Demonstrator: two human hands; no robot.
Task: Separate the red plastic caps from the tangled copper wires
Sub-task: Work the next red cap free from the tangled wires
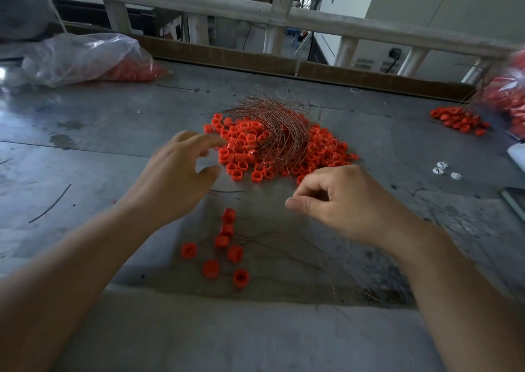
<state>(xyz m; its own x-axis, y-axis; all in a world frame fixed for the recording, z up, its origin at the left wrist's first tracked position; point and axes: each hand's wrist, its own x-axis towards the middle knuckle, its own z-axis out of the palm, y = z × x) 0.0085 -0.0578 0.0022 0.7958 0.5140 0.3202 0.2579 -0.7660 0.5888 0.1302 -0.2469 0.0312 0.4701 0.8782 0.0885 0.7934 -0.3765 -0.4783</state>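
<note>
A heap of red plastic caps (247,147) lies mid-table with a tangle of thin copper wires (278,121) on top of it. Several separated red caps (227,241) sit nearer to me, with a few loose copper strands (284,244) beside them. My left hand (176,173) hovers at the heap's left edge, fingers spread and slightly bent, holding nothing. My right hand (341,198) is curled just in front of the heap, thumb against forefinger; a very thin wire seems pinched there, but it is too fine to be sure.
A clear plastic bag of red caps (93,59) lies at the back left. Another bag (508,93) and a small pile of caps (460,120) are at the far right. White scraps (444,170) lie right of the heap. A railing (255,11) runs behind the grey table (85,133).
</note>
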